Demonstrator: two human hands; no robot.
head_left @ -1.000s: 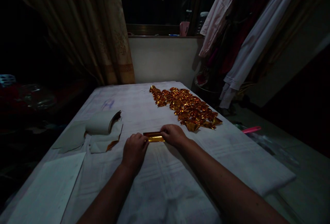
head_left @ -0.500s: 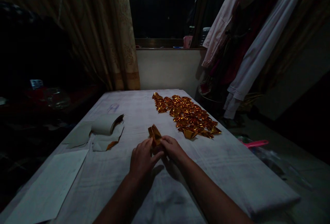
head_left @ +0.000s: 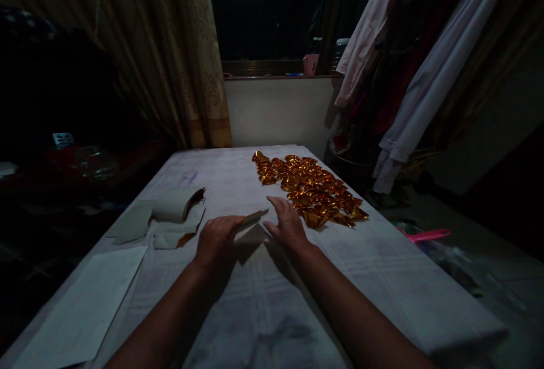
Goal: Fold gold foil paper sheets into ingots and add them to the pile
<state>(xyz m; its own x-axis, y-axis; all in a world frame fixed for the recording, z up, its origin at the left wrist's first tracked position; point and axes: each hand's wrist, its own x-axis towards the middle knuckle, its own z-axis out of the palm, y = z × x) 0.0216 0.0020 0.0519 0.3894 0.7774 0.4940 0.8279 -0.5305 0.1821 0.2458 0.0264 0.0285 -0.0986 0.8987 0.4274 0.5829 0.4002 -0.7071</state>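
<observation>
My left hand (head_left: pixel 217 240) and my right hand (head_left: pixel 288 223) rest side by side on the white cloth-covered table (head_left: pixel 382 278). Between them lies a flat sheet of paper (head_left: pixel 251 232), pale side up, with a gold edge lifted at its far end. My left hand's fingers pinch that lifted edge. My right hand lies flat with fingers stretched out on the sheet's right side. A pile of folded gold foil pieces (head_left: pixel 310 187) spreads out just beyond my right hand.
A curled stack of pale sheets with gold backing (head_left: pixel 174 216) lies left of my hands. A large white sheet (head_left: pixel 85 312) sits at the near left. A curtain (head_left: pixel 170 57) and hanging clothes (head_left: pixel 416 80) flank the dark window; a pink object (head_left: pixel 425 236) lies off the table's right.
The folded gold piece held up between both hands half a second ago is gone from my fingers. A flat pale sheet now lies between my hands, and my right hand has opened flat.
</observation>
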